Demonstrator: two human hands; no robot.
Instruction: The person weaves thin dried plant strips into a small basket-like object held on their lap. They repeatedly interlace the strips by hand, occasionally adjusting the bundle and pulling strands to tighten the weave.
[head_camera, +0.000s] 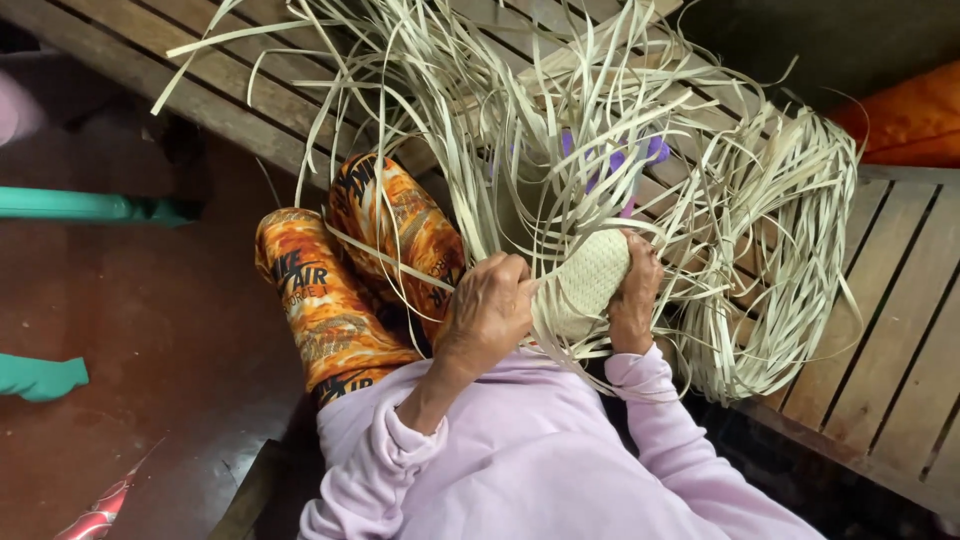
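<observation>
A small woven piece (590, 280) of pale straw strips sits between my two hands, just above my lap. My left hand (490, 310) grips its near edge, fingers curled over the strips. On the far side, my right hand (635, 290) holds the woven piece, thumb on top. Long loose straw strips (560, 130) fan out from the weave in every direction, over the slats and across my orange patterned trousers (330, 290). My pale lilac sleeves (520, 450) fill the lower middle of the view.
A slatted wooden bench (900, 330) runs from the upper left to the right under the straw. Something purple (655, 150) shows through the strips. An orange cloth (910, 115) lies at the upper right. A green bar (80, 207) crosses the reddish floor (120, 330) at left.
</observation>
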